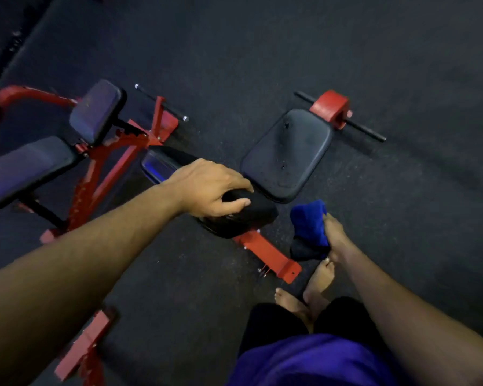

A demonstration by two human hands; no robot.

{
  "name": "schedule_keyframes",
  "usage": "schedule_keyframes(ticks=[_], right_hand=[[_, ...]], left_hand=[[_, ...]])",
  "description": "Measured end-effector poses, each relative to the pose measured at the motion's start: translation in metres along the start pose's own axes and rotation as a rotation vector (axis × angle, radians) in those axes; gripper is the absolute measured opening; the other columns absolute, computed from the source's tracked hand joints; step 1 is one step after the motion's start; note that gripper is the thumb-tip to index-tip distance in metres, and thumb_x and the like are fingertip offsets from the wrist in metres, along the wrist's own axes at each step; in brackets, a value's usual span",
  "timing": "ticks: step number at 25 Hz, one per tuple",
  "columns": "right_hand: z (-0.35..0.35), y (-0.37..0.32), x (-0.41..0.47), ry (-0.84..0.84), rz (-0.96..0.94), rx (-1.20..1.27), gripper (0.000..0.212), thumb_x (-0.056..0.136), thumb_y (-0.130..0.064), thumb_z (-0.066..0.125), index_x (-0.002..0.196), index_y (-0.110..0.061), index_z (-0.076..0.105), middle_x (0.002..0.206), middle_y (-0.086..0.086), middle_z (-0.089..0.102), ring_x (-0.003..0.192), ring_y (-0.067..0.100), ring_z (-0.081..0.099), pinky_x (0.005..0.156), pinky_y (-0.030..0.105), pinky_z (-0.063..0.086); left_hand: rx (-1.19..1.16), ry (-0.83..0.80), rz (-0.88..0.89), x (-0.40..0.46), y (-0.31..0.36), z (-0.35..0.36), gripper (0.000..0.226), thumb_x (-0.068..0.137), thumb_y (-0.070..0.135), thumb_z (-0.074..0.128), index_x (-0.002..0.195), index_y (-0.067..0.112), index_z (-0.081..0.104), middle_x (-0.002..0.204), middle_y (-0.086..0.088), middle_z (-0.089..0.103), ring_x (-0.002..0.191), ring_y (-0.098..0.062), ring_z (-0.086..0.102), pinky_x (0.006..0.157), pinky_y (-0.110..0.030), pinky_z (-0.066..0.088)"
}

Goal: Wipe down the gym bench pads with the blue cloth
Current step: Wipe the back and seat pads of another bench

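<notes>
Your left hand [209,188] curls over the near bench pad [234,215], which runs away up-left. Your right hand [336,238] clutches the blue cloth [308,227] just right of it, nearer that pad's end.

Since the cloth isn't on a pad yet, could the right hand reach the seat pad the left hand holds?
Probably yes: the right hand holds the blue cloth just beside the seat pad, with nothing between them.

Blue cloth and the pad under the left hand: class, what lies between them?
In the head view, only bare dark floor separates the cloth, gripped by the right hand, from the pad.
</notes>
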State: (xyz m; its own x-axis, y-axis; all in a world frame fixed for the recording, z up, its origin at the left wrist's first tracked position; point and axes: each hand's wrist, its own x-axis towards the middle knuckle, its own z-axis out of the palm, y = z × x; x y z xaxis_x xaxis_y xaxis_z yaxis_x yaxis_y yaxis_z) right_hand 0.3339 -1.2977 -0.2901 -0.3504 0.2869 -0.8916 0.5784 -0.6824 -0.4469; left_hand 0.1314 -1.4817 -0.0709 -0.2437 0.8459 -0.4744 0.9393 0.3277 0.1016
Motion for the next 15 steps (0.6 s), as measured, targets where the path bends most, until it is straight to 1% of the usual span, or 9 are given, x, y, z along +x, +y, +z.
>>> schedule_keyframes(ticks=[1,2,5,7,9,11,13,14,15], right_hand=[[-0.002,-0.003,-0.015,-0.034,-0.038,-0.065,0.021,0.101,-0.023,0.046,0.101,-0.015,0.065,0.078,0.005,0.067,0.065,0.018,0.061,0.061,0.024,0.047],[-0.004,-0.007,-0.031,-0.058,-0.08,-0.121,0.02,0.101,-0.02,0.045,0.098,-0.016,0.064,0.081,0.007,0.066,0.067,0.018,0.06,0.063,0.026,0.047],[-0.017,-0.023,-0.069,-0.117,-0.142,-0.155,0.022,0.101,-0.013,0.043,0.092,-0.018,0.063,0.063,-0.003,0.069,0.054,0.01,0.063,0.05,0.018,0.048],[-0.028,-0.031,-0.084,-0.145,-0.145,-0.114,0.021,0.1,-0.012,0.044,0.091,-0.014,0.063,0.056,-0.003,0.065,0.051,0.009,0.061,0.048,0.018,0.047],[-0.036,-0.036,-0.087,-0.123,-0.131,-0.06,0.018,0.099,-0.014,0.047,0.093,-0.012,0.063,0.06,0.001,0.064,0.057,0.013,0.059,0.054,0.024,0.046],[-0.038,-0.042,-0.083,-0.08,-0.099,-0.037,0.019,0.099,-0.019,0.05,0.089,-0.01,0.063,0.057,0.002,0.063,0.058,0.015,0.056,0.058,0.028,0.044],[-0.039,-0.049,-0.07,-0.067,-0.042,-0.023,0.024,0.098,-0.026,0.051,0.083,-0.01,0.061,0.053,0.002,0.064,0.055,0.016,0.057,0.06,0.029,0.044],[-0.04,-0.053,-0.058,-0.065,-0.02,-0.051,0.027,0.096,-0.031,0.053,0.084,-0.01,0.062,0.057,0.002,0.066,0.058,0.017,0.06,0.063,0.029,0.047],[-0.041,-0.056,-0.045,-0.07,-0.021,-0.115,0.031,0.091,-0.04,0.057,0.087,-0.011,0.065,0.068,0.003,0.071,0.064,0.019,0.065,0.068,0.031,0.051]], left_hand=[[0.015,0.038,-0.037,-0.002,0.002,0.0,0.071,0.088,0.068,0.014,0.131,0.036,0.062,0.128,0.013,0.068,0.116,-0.017,0.066,0.079,-0.036,0.053],[0.025,0.075,-0.078,-0.005,0.004,0.001,0.072,0.087,0.068,0.013,0.13,0.037,0.062,0.127,0.013,0.068,0.117,-0.017,0.065,0.078,-0.035,0.053],[-0.013,0.188,-0.235,-0.013,0.007,0.004,0.075,0.084,0.066,0.011,0.125,0.034,0.064,0.124,0.011,0.07,0.116,-0.019,0.065,0.083,-0.037,0.053],[-0.061,0.243,-0.355,-0.016,0.011,0.009,0.075,0.086,0.063,0.012,0.124,0.03,0.067,0.124,0.007,0.07,0.117,-0.021,0.065,0.095,-0.038,0.049],[-0.061,0.284,-0.46,-0.019,0.014,0.017,0.062,0.095,0.062,0.022,0.123,0.031,0.068,0.126,0.009,0.07,0.121,-0.017,0.063,0.111,-0.039,0.036],[-0.06,0.326,-0.537,-0.022,0.021,0.023,0.046,0.102,0.059,0.036,0.122,0.035,0.069,0.128,0.013,0.069,0.125,-0.013,0.059,0.117,-0.041,0.025],[-0.085,0.341,-0.608,-0.021,0.027,0.024,0.041,0.102,0.058,0.042,0.123,0.036,0.069,0.133,0.013,0.066,0.132,-0.013,0.053,0.12,-0.044,0.017],[-0.1,0.323,-0.661,-0.019,0.028,0.024,0.041,0.101,0.057,0.043,0.126,0.036,0.068,0.139,0.012,0.063,0.138,-0.013,0.048,0.123,-0.047,0.011],[-0.112,0.293,-0.728,-0.016,0.03,0.023,0.043,0.1,0.057,0.044,0.132,0.036,0.064,0.146,0.011,0.057,0.144,-0.014,0.04,0.124,-0.051,0.003]])
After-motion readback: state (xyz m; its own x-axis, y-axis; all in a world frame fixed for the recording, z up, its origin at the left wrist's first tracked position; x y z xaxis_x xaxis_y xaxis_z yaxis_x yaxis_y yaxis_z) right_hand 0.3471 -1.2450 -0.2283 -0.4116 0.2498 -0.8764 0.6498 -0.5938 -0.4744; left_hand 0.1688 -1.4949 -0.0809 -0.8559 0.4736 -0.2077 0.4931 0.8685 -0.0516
